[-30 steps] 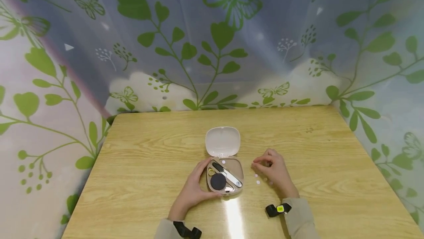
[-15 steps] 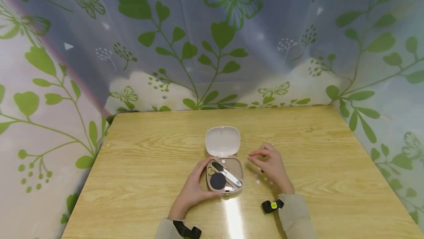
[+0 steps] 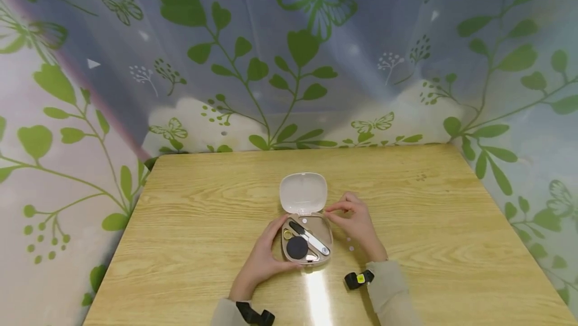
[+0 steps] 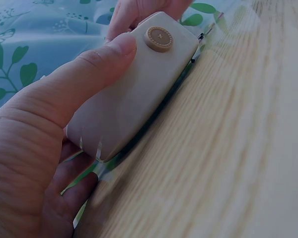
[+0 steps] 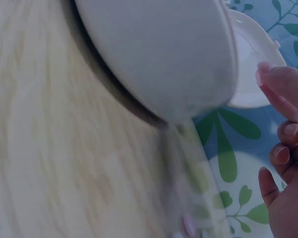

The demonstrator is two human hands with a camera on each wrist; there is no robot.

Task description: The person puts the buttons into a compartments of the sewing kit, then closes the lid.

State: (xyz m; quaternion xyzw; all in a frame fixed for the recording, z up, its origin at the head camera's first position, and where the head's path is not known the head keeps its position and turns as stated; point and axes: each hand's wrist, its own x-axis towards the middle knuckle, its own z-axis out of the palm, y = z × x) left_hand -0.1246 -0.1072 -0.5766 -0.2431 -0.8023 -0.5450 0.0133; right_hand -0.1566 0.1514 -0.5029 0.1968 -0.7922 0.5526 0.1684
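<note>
A beige sewing kit case [image 3: 322, 226] lies on the table with its white lid [image 3: 303, 191] raised. My left hand [image 3: 262, 261] grips its left side, thumb at the front by a tan button-shaped clasp [image 4: 160, 38]. Inside are a long black-and-silver tool [image 3: 312, 240], a black disc [image 3: 297, 248], a gold ring [image 3: 288, 234] and a small white button [image 3: 304, 220]. At the case's upper right corner is my right hand [image 3: 356, 221]; its thumb and index fingertips pinch a small button, mostly hidden between them.
Small pale buttons [image 3: 351, 249] lie on the wooden table [image 3: 203, 205] right of the case, partly behind the right wrist. A leaf-patterned curtain [image 3: 253, 90] stands along the table's far edge. Both wrists carry black cameras [image 3: 359, 279].
My right hand has lifted from among the loose buttons and moved left to the case's upper right corner, fingertips still together. The left hand and case have stayed put.
</note>
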